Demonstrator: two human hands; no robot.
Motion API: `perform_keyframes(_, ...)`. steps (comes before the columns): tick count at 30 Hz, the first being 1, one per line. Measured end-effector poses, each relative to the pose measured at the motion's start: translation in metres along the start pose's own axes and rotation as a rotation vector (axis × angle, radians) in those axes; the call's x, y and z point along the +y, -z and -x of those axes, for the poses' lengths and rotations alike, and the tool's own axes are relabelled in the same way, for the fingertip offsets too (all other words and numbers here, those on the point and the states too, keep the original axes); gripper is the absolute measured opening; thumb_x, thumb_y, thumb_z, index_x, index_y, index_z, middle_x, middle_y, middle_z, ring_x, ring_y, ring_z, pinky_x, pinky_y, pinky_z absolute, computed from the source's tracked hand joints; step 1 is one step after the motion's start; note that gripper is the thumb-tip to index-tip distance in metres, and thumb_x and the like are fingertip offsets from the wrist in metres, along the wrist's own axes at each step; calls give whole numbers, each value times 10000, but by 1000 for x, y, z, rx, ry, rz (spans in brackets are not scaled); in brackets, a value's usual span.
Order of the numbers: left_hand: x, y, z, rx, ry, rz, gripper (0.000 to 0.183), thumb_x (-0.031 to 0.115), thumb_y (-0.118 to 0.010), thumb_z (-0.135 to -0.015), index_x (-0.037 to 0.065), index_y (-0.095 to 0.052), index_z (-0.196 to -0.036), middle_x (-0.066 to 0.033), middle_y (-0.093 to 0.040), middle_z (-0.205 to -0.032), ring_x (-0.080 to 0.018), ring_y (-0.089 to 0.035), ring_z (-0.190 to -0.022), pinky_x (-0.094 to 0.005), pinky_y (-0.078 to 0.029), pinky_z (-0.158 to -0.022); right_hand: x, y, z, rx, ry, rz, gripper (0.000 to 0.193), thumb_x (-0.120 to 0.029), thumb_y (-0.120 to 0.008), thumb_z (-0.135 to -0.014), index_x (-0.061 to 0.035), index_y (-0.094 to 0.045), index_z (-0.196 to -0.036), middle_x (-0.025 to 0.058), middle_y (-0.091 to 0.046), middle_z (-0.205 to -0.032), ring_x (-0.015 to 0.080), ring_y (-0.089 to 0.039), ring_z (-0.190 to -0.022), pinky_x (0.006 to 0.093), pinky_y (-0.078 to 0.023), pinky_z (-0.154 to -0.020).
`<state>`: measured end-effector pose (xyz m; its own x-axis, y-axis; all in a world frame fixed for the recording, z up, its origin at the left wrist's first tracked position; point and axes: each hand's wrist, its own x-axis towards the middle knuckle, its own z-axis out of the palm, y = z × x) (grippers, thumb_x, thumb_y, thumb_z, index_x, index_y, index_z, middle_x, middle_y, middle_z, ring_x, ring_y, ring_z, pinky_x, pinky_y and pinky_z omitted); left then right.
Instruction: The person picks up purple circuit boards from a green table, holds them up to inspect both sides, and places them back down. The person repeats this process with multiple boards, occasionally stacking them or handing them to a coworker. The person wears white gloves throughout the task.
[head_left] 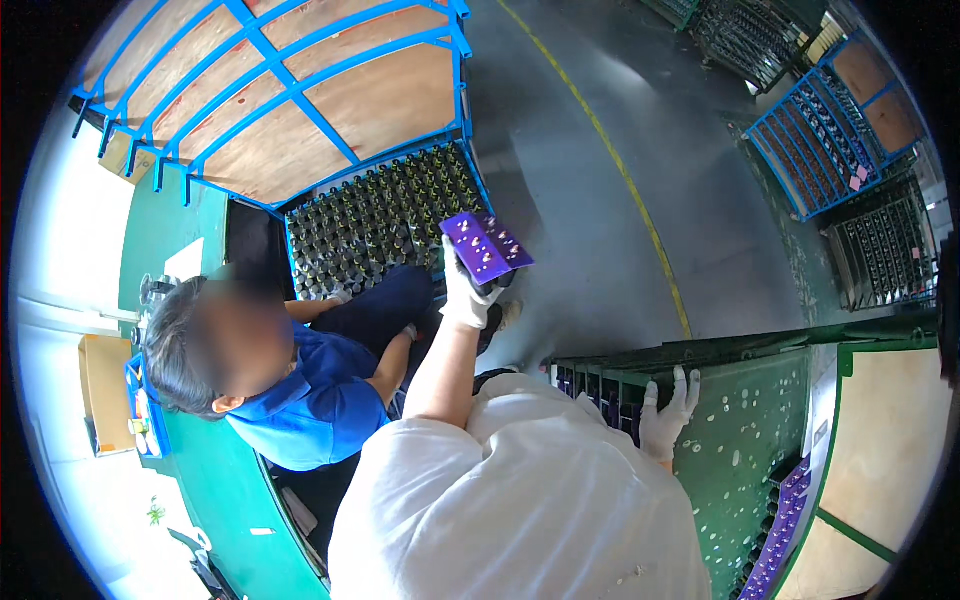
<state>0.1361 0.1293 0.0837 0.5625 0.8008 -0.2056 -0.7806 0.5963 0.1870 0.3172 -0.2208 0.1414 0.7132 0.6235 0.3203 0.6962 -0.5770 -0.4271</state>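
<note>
My left hand (pixel 467 298), in a white glove, is held out in front and closed under a pair of purple plates (pixel 486 246). The plates lie side by side, with small shiny pins on top and black parts below; their exact kind does not show. My right hand (pixel 668 418), also gloved, has its fingers spread and holds nothing. It is at the left part of a green tabletop (pixel 745 425), beside a dark rack (pixel 600 397) with purple pieces in it. Whether it touches the tabletop I cannot tell.
A person in a blue shirt (pixel 320 405) sits close at my left, by a green bench (pixel 205 500). Ahead stands a blue-framed crate (pixel 385 165) with rows of black parts. More purple plates (pixel 785 530) line the right side. Loaded racks (pixel 830 140) stand beyond a yellow floor line (pixel 640 205).
</note>
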Motion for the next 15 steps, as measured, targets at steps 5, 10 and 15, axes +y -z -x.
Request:
perform_keyframes(5, 30, 78, 4, 179, -71, -82, 605, 687, -340, -935, 241, -544, -1289, -25, -597, -1283, -263, -561, -1173, -507, -503, -912, -4, 0, -2, -35, -26, 4, 512, -163, -686, -859, -41, -513, -1325, 305, -355, -1436, 479, -364, -1318, 549, -328, -1069)
perform_keyframes(10, 50, 113, 19, 323, -116, 23, 595, 713, -466, -870, 230, -609, -1186, -25, -647, -1175, -269, -604, -1064, -507, -522, -849, -6, -1, -3, -58, -36, 38, 509, -154, -689, -852, -36, -520, -1317, 312, -374, -1421, 481, -386, -1305, 549, -342, -1062)
perform_keyframes(15, 57, 134, 28, 425, -111, 49, 646, 738, -462, -844, 215, -608, -1196, -60, -636, -1179, -351, -583, -1085, -568, -490, -902, -3, -2, -3, -52, 12, 41, 510, -148, -686, -845, -29, -522, -1312, 316, -399, -1408, 490, -398, -1293, 553, -348, -1057)
